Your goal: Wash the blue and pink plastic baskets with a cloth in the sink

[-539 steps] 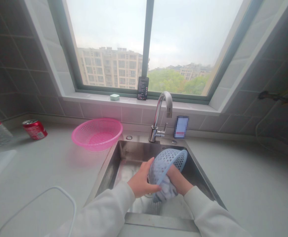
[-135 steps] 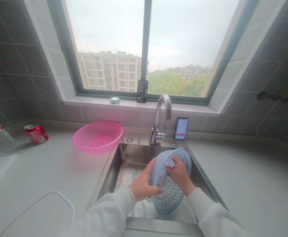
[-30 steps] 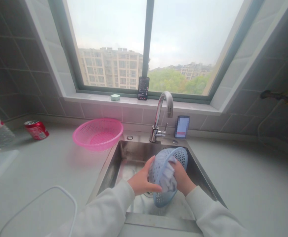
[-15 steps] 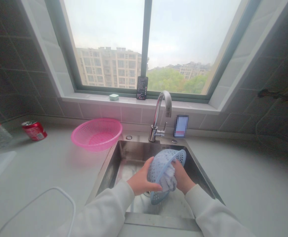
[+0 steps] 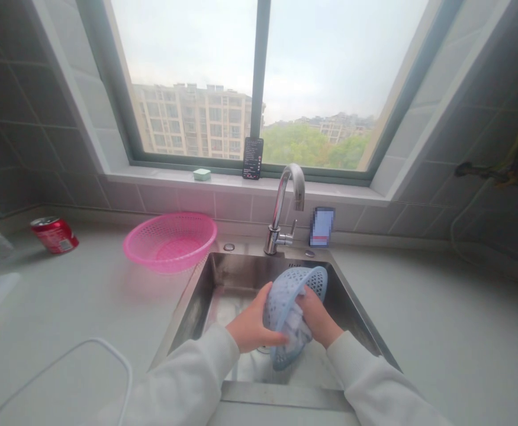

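Over the steel sink (image 5: 192, 307), a light blue perforated plastic basket (image 5: 282, 287) is tilted on its side, its opening facing right and toward me. My left hand (image 5: 255, 322) grips the basket from the left, thumb over its lower rim and fingers behind the outer wall. Inside its hollow lies a crumpled pale grey-white cloth (image 5: 296, 328). My right hand (image 5: 318, 316) presses into the opening with curled fingers closed on that cloth; the fingertips are partly hidden in the folds.
A chrome faucet (image 5: 278, 207) rises behind the sink. To the left stand a pink basket (image 5: 170, 242) and a red can (image 5: 55, 235). A phone (image 5: 322, 226) leans at the back right, another phone (image 5: 253, 158) on the sill beside a green box (image 5: 202, 174). A white cable (image 5: 70, 358) loops at lower left.
The view has shifted slightly. My right hand and the cloth have moved a little within the basket, while my left hand keeps its hold on the wall.
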Available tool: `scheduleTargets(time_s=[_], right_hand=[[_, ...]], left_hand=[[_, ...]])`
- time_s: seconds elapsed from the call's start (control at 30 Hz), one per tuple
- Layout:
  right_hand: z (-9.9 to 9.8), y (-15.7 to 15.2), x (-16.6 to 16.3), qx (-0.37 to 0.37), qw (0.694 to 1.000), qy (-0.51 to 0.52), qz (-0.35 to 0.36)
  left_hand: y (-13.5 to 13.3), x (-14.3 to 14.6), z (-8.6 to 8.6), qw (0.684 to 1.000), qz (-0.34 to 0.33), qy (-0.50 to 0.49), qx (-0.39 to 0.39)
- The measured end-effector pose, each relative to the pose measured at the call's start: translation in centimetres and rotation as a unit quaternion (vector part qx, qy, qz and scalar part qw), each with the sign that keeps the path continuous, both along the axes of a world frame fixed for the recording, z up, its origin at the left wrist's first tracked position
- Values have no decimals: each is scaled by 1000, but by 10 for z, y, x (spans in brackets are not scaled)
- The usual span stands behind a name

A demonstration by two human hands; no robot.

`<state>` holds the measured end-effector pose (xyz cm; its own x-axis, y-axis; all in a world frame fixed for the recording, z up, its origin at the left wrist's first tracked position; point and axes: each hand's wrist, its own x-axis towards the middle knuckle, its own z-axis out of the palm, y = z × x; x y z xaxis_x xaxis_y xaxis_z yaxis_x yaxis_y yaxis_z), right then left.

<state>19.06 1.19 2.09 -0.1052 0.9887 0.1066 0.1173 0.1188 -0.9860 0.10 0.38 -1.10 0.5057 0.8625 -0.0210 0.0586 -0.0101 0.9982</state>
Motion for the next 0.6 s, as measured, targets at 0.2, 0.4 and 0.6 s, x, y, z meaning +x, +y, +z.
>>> scheduleTargets(time_s=[0.2, 0.4, 0.6], right_hand=[[3, -11, -13, 49, 963, -217, 151], [-1, -4, 9, 40, 847, -511, 138], [11, 10, 29, 24, 821, -555, -127]], left_hand=[[9, 6, 2, 976, 115, -176, -63], [20, 1, 8, 951, 124, -271, -86], [6, -3, 19, 965, 76, -214, -134]])
